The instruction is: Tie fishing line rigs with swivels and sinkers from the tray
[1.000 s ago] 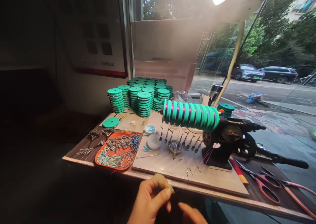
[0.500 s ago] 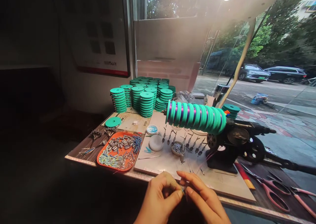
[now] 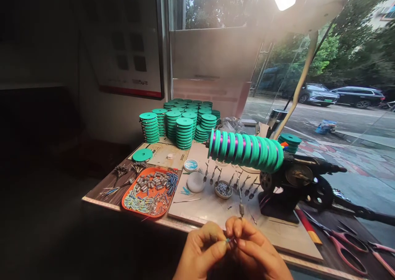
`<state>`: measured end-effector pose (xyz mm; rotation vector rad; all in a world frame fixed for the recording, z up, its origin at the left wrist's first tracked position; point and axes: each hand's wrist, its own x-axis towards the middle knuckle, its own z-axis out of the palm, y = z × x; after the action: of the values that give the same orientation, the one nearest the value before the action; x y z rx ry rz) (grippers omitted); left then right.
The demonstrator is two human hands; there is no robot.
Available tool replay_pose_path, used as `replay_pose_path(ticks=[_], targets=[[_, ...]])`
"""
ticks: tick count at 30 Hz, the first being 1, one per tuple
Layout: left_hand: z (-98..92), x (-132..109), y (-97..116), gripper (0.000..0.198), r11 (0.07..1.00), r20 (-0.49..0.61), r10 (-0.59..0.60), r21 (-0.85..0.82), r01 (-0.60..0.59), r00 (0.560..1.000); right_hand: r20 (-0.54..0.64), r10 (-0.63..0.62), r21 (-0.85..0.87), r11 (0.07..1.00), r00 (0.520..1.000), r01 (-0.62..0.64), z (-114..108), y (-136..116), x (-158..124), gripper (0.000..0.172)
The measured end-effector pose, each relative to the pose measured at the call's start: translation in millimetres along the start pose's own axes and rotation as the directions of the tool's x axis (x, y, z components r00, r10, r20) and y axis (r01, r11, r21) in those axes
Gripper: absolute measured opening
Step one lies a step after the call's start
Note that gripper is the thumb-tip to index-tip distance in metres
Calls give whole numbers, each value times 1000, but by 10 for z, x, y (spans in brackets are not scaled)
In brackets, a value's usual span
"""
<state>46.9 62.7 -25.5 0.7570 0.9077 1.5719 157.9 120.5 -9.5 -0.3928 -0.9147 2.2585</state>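
Observation:
My left hand [image 3: 205, 247] is closed, thumb and forefinger pinching a small light-blue piece [image 3: 228, 240] at the front edge of the board. Right beside it, my right hand [image 3: 254, 245] is also closed, its fingertips pinched on what looks like a thin purplish line; the exact hold is partly hidden. Just beyond the fingers hangs or lies a metal sinker [image 3: 241, 209] with a thin stem. Behind it are a small bowl of grey beads [image 3: 224, 189] and a row of sinkers on wire stems [image 3: 228, 182].
A winder [image 3: 298, 175] carries green foam spools [image 3: 247, 150] wound with purple line. An orange tray [image 3: 126, 201] of small parts lies left. Stacked green spools [image 3: 184, 134] stand behind. Scissors [image 3: 342, 247], pliers [image 3: 381, 255] and a white round lid [image 3: 195, 182] also lie here.
My right hand's fingers, stretched and apart before, have closed into a pinch beside the left fingertips. The sinker near the bowl now appears farther right and nearer. The view has shifted slightly.

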Motion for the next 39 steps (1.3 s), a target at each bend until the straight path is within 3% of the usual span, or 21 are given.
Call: replay_pose_path(ticks=[3, 6, 12, 15, 18, 22, 25, 31, 36, 39], targets=[[-32, 9, -141, 31, 929, 42, -236, -283, 238, 971, -61, 11, -45, 999, 998, -13, -19, 10, -33, 16], [-13, -13, -181, 29, 885, 81, -297, -352, 306, 951, -87, 14, -73, 997, 996, -21, -40, 16, -47, 16], [60, -39, -58, 30, 993, 9, -26, -113, 27, 1000, -62, -2, -119, 993, 998, -5, -34, -3, -35, 19], [66, -36, -9, 31, 997, 8, -42, -68, 42, 999, 15, -30, -173, 984, 999, 32, -44, -32, -29, 21], [67, -45, 23, 34, 992, -1, -104, -72, 104, 995, 80, -20, -339, 940, 997, 46, -79, -62, -22, 18], [89, -73, 74, 37, 996, -12, -88, -19, 88, 996, 74, -41, -476, 877, 996, 71, -111, -78, -18, 19], [104, -86, 95, 35, 994, -62, -1, 113, 8, 998, 11, -51, -475, 879, 999, 50, -109, -82, -32, 18], [81, -84, 61, 38, 994, -4, -78, 75, 78, 997, -16, 104, -379, 920, 994, -102, -128, -103, -50, 28], [63, -80, 68, 37, 963, -41, 46, 266, -34, 998, 68, 34, -354, 935, 997, -8, -185, -69, 23, 16], [54, -89, 84, 32, 917, -69, 151, 382, -114, 986, 30, 27, -369, 929, 999, -14, -185, -24, 34, 18]])
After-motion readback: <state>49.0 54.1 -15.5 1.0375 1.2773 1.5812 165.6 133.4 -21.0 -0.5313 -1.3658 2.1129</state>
